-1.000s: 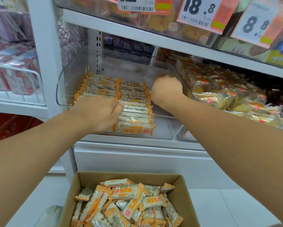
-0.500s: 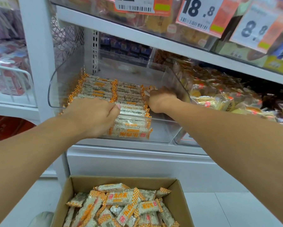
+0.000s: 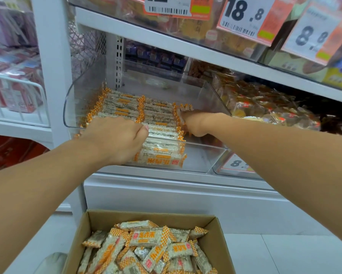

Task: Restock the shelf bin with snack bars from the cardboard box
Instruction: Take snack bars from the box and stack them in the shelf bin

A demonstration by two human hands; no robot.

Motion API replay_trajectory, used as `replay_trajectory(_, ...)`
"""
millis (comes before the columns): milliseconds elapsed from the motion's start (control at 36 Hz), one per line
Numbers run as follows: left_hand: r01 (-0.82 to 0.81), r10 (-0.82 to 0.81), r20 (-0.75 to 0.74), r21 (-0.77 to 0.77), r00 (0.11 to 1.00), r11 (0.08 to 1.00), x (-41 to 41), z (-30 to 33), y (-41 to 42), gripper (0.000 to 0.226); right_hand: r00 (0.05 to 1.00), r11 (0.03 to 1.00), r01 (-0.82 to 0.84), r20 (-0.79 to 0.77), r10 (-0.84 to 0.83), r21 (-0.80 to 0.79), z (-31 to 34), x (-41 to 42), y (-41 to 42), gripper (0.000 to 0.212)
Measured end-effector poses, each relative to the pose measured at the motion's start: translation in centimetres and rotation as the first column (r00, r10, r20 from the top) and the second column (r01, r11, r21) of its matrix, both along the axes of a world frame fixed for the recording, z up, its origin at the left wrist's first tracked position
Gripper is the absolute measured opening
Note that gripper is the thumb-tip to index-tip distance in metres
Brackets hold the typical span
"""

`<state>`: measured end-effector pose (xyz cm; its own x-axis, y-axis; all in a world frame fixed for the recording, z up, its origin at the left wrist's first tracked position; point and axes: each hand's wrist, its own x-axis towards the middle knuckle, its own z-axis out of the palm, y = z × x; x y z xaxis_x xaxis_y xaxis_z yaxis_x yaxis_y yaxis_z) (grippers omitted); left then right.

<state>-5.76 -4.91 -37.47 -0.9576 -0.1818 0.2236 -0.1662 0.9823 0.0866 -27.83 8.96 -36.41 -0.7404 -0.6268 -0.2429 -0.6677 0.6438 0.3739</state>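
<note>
A clear plastic shelf bin (image 3: pixel 215 155) holds two rows of white-and-orange snack bars (image 3: pixel 158 115). My left hand (image 3: pixel 116 139) rests curled on the left row near the bin's front; what its fingers hold is hidden. My right hand (image 3: pixel 197 123) reaches down inside the bin to the right of the second row, its fingers gripping a bar (image 3: pixel 185 107) whose orange end pokes out above them. On the floor below stands an open cardboard box (image 3: pixel 217 236) filled with several loose snack bars (image 3: pixel 146 238).
The right part of the bin floor is bare. Another bin of yellow-wrapped snacks (image 3: pixel 265 107) sits to the right. Price tags (image 3: pixel 245 14) hang from the shelf above. A white upright (image 3: pixel 51 76) and a wire basket (image 3: pixel 17 99) stand at the left.
My right hand has dropped from above the bin's right side down into it, beside the second row of bars. My left hand has stayed on the left row.
</note>
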Motion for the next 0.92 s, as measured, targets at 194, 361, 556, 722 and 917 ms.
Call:
replay_trajectory(194, -0.004, 0.004, 0.011, 0.003, 1.000, 1.000, 0.2, 0.3, 0.2, 0.057, 0.999, 0.990, 0.038, -0.033, -0.043, -0.138, -1.6, 0.3, -0.7, 0.080)
replay_trajectory(361, -0.006, 0.005, 0.058, 0.021, 0.998, 1.000, 0.2, 0.5, 0.2, 0.058, 0.999, 0.985, 0.041, 0.034, -0.036, -0.167, 0.4, 1.6, -0.5, 0.053)
replay_trajectory(556, 0.008, -0.009, 0.045, 0.019, 0.999, 1.000, 0.3, 0.4, 0.1, 0.058, 1.000, 0.894, 0.009, -0.013, -0.016, -0.447, 4.6, 5.5, 2.4, 0.021)
replay_trajectory(722, 0.217, -0.182, -0.368, 0.056, 0.912, 0.975, 0.6, 0.7, 3.1, 0.021, 0.975, 0.205, -0.014, -0.059, -0.214, -0.979, -2.0, 18.5, 10.4, 0.012)
replay_trajectory(917, 0.324, -0.323, 0.272, 0.044, 0.906, 0.945, 4.1, -5.2, 10.5, 0.024, 0.808, 0.671, 0.550, 0.519, -0.278, -0.497, -16.9, 21.9, 13.8, 0.045)
